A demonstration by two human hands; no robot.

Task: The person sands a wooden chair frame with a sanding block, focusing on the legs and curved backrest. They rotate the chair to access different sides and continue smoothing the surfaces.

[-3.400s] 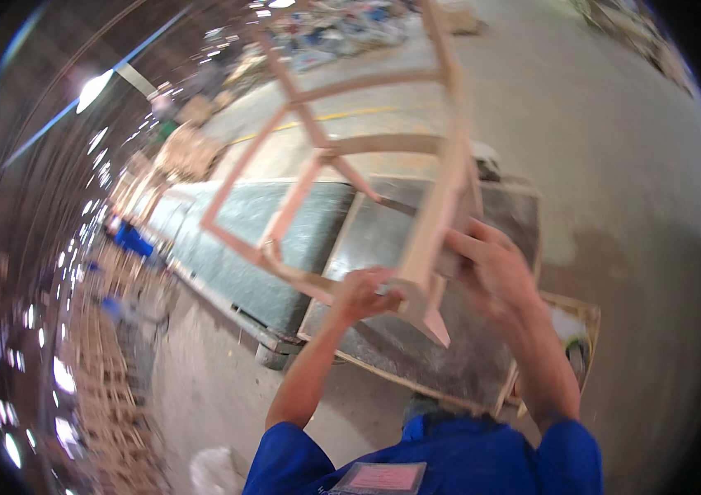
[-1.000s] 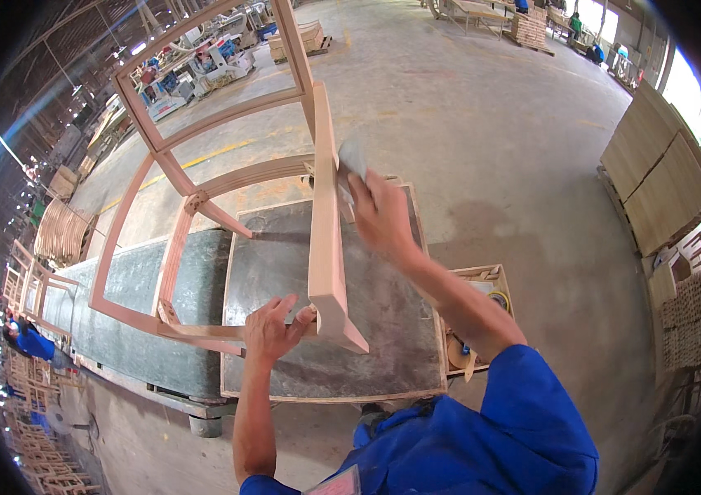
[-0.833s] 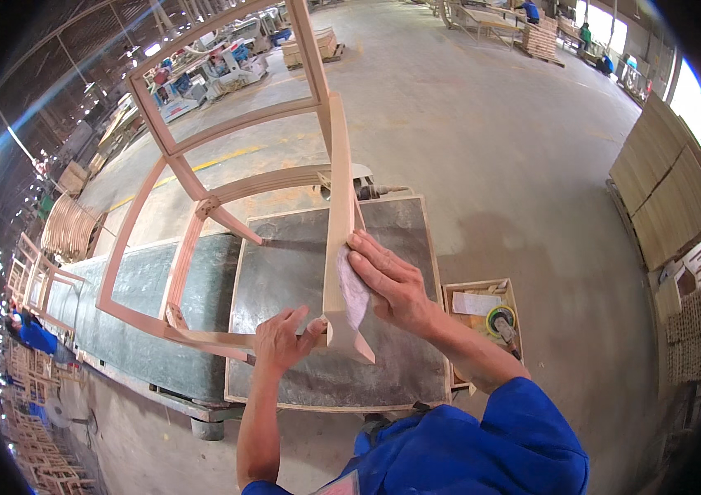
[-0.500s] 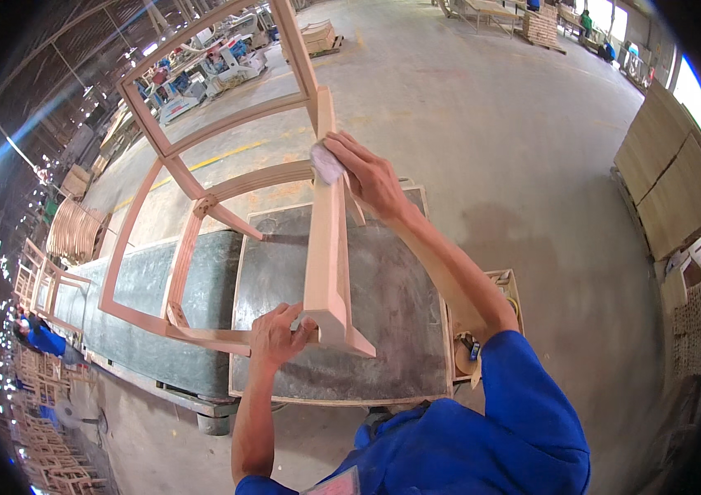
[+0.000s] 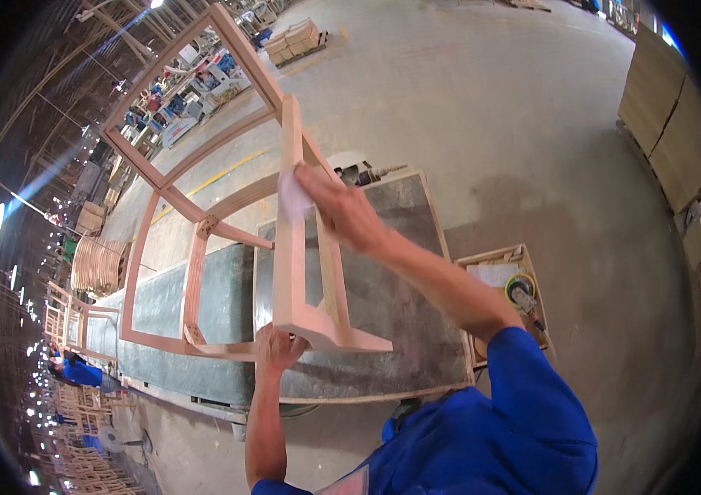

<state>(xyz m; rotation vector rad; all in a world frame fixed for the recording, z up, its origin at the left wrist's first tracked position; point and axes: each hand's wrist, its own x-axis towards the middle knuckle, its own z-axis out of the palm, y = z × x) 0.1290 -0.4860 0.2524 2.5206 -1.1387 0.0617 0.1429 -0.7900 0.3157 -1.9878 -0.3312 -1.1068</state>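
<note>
A bare wooden chair frame (image 5: 288, 272) lies tipped on its side on the dark-topped worktable (image 5: 400, 289). My right hand (image 5: 349, 216) is closed on a small whitish pad (image 5: 293, 196) and presses it against the upper rail. The pad is motion-blurred, so whether it is cloth or sandpaper does not show. At the near end of that rail, my left hand (image 5: 279, 350) grips the frame by its corner. Some of its fingers are hidden behind the wood.
A power tool (image 5: 367, 174) lies at the table's far edge. To the right stands a wooden box (image 5: 482, 262) holding another tool (image 5: 524, 295). A long green-grey surface (image 5: 165, 289) adjoins on the left. Stacked boards (image 5: 656, 124) stand far right; a person in blue (image 5: 80, 373) is far left.
My right hand and the pad have come nearer along the rail and slightly left in view. The frame appears tilted differently, showing more of its lower leg. My left hand stays at the corner.
</note>
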